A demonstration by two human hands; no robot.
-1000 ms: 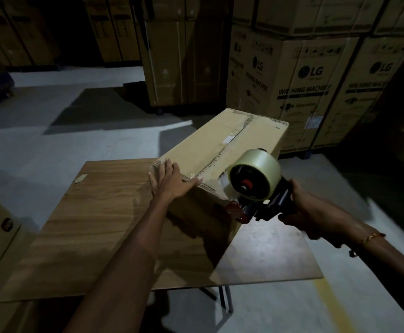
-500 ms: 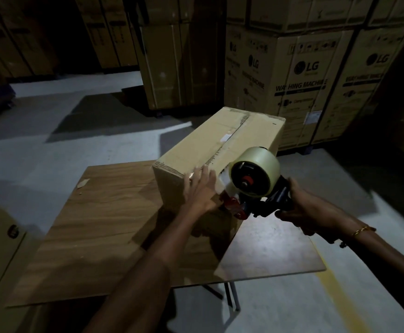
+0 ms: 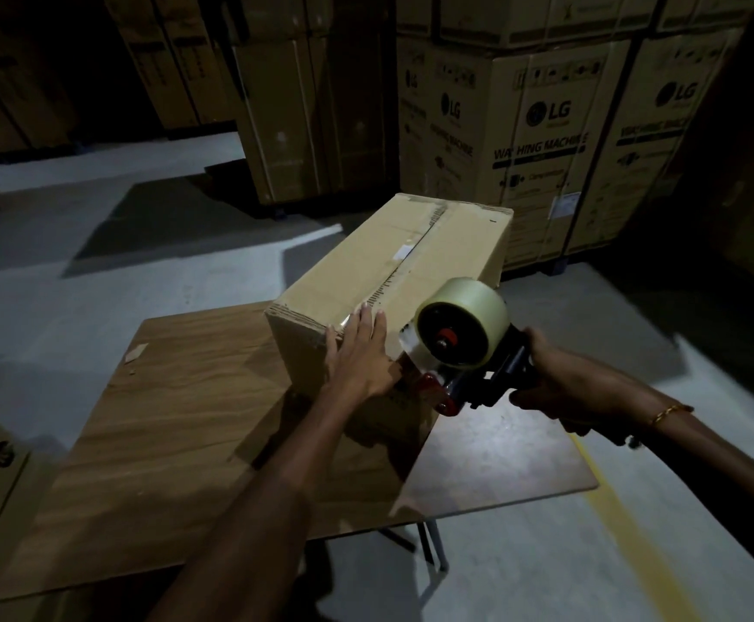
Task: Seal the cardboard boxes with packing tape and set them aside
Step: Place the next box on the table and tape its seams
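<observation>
Box (image 3: 393, 280) is sitting on the wooden table (image 3: 178, 424), top seam looking untaped; taping is just starting at the near end. Left hand (image 3: 361, 356) is pressing flat, fingers straight and together, on the near top edge, while right hand (image 3: 559, 388) is gripping the tape dispenser (image 3: 460, 338) handle, fingers clamped. Next move is probably calling for pulling the dispenser along the seam to the far end.

The big stacked carton (image 3: 541, 141) behind the table bears the "LG" logo on its front face, with "WASHING MACHINE" in bold beneath it, one letter broken by a strap. Its left side face shows "LG" again and "WASHING MACHINE" running downward, dimmer. The neighbouring carton (image 3: 662, 141) to the right carries "LG" and a blurred line of the same wording. Smaller print, handling symbols and a white label on these cartons are too small to read.
</observation>
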